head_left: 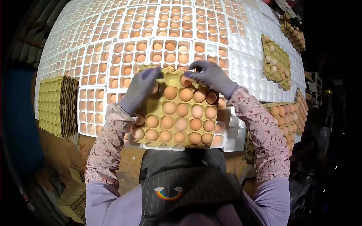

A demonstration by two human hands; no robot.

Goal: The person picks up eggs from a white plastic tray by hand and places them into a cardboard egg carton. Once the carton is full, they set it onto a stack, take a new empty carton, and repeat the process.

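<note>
A yellowish pulp egg tray (153,107) lies in front of me, on top of white trays, with brown eggs (182,109) in many of its cups. Some cups on its left and far side are bare. My left hand (140,87), in a grey-purple glove, is closed over the tray's far left part. A brown egg (154,88) shows under its fingers, partly hidden. My right hand (212,76), gloved alike, has its fingers curled at the far edge, with the fingertips on another brown egg (186,81).
White compartment trays (139,34) full of brown eggs spread ahead; white trays (249,67) with bare cups lie right. Stacked pulp trays (51,105) stand left. A pulp tray with a few pale eggs (277,62) and stacked filled trays (283,116) are on the right.
</note>
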